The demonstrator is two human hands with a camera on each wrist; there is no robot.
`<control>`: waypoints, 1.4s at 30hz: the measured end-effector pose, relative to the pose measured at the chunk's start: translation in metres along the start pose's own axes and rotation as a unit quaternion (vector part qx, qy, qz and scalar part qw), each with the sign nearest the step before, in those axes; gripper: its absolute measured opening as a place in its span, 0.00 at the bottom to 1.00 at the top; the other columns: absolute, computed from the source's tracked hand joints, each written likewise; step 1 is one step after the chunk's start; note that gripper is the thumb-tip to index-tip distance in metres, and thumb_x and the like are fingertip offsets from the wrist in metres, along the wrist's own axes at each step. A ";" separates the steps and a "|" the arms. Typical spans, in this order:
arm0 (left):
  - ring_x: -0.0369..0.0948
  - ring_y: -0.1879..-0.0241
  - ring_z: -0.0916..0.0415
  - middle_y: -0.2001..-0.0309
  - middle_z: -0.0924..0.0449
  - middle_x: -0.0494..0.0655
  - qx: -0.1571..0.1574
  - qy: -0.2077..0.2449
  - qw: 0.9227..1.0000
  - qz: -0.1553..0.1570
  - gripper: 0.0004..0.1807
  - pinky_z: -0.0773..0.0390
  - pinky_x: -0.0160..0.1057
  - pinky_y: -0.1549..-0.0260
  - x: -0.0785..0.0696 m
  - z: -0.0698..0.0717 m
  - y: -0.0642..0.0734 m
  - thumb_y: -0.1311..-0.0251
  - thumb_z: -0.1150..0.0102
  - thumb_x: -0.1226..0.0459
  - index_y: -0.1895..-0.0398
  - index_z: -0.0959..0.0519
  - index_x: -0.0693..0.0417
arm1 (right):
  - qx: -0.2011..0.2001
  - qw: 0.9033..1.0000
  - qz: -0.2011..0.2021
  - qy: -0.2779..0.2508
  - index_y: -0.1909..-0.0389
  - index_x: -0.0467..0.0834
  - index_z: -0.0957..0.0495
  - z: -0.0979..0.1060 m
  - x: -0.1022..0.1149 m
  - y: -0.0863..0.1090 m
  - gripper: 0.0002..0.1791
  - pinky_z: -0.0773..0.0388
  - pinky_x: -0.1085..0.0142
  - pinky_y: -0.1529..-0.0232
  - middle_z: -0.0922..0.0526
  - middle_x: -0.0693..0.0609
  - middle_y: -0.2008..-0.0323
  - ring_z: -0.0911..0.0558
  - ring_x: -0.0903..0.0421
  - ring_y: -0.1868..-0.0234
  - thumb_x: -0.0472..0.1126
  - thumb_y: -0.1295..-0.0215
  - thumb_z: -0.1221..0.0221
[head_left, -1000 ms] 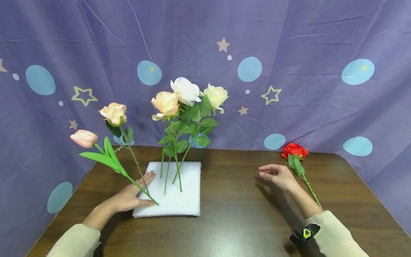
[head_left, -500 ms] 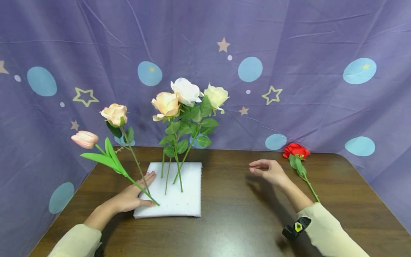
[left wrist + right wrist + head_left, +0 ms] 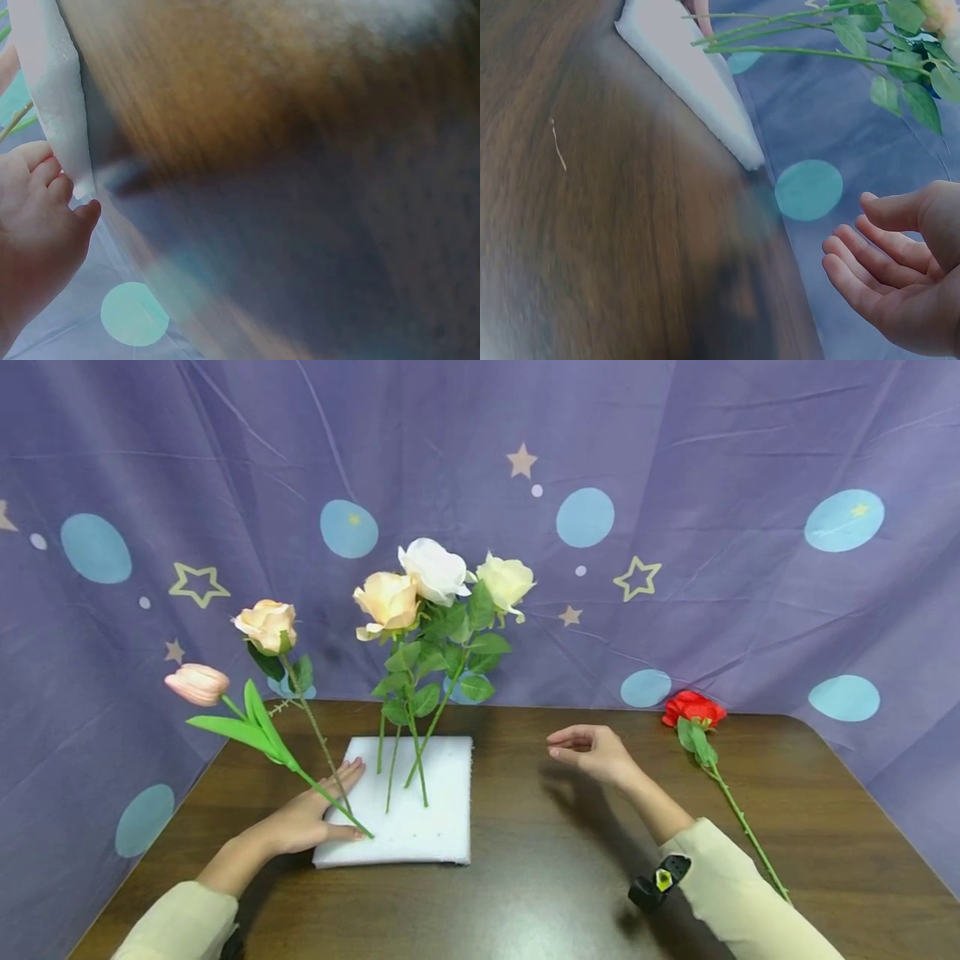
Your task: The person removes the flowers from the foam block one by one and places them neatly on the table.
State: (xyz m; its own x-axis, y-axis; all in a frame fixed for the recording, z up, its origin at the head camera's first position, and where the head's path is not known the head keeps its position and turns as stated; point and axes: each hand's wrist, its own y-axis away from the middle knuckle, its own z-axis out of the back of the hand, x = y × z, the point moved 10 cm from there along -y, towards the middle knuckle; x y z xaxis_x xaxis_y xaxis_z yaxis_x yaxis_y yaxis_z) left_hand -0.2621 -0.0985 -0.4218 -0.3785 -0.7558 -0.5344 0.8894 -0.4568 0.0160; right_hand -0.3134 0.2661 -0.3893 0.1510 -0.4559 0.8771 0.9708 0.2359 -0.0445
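My left hand rests on the left side of a white foam block, fingers spread along its edge. A pink tulip and a peach rose lean left over that hand, their stems in the foam. Further back in the block stand another peach rose, a white rose and a cream rose. My right hand hovers over the table right of the block, fingers loosely bent, holding nothing; the right wrist view shows its palm bare.
A red rose lies on the brown wooden table at the right, its stem pointing toward the front. A purple curtain with stars and blue dots hangs behind the table. Small holes show in the foam's front part.
My right hand has moved left, away from the red rose and toward the foam block. My left hand and the standing flowers have stayed in place.
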 end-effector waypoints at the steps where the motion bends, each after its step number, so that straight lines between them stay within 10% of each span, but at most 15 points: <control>1: 0.68 0.27 0.57 0.25 0.52 0.66 0.000 0.001 1.000 -0.001 0.54 0.53 0.70 0.33 0.000 0.000 0.000 0.53 0.31 0.49 0.28 0.45 0.66 | 0.002 1.000 -0.001 -0.003 0.52 0.31 0.20 -0.002 0.001 -0.001 0.18 0.21 0.75 0.61 0.13 0.38 0.58 0.17 0.66 0.63 0.38 0.40 0.37; 31: 0.68 0.27 0.57 0.26 0.53 0.67 0.000 0.001 1.000 -0.002 0.54 0.52 0.71 0.34 0.000 0.000 0.000 0.53 0.31 0.48 0.28 0.46 0.66 | 0.045 0.998 -0.007 -0.045 0.55 0.33 0.18 -0.079 0.012 -0.008 0.15 0.20 0.74 0.64 0.12 0.40 0.61 0.17 0.66 0.68 0.37 0.41 0.36; 42: 0.68 0.27 0.57 0.25 0.53 0.66 -0.001 0.006 1.000 -0.004 0.54 0.53 0.71 0.34 0.000 0.000 -0.001 0.53 0.31 0.49 0.27 0.46 0.64 | 0.067 0.995 0.018 -0.071 0.56 0.34 0.17 -0.108 0.042 -0.013 0.14 0.15 0.57 0.60 0.13 0.37 0.63 0.14 0.40 0.63 0.40 0.38 0.38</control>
State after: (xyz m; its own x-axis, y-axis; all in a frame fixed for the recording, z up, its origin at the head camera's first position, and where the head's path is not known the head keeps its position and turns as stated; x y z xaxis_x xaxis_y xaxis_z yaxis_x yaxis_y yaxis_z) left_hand -0.2630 -0.0985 -0.4217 -0.3824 -0.7459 -0.5453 0.8868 -0.4621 0.0102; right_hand -0.2997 0.1517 -0.4034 0.1490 -0.3214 0.9351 0.9299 0.3672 -0.0220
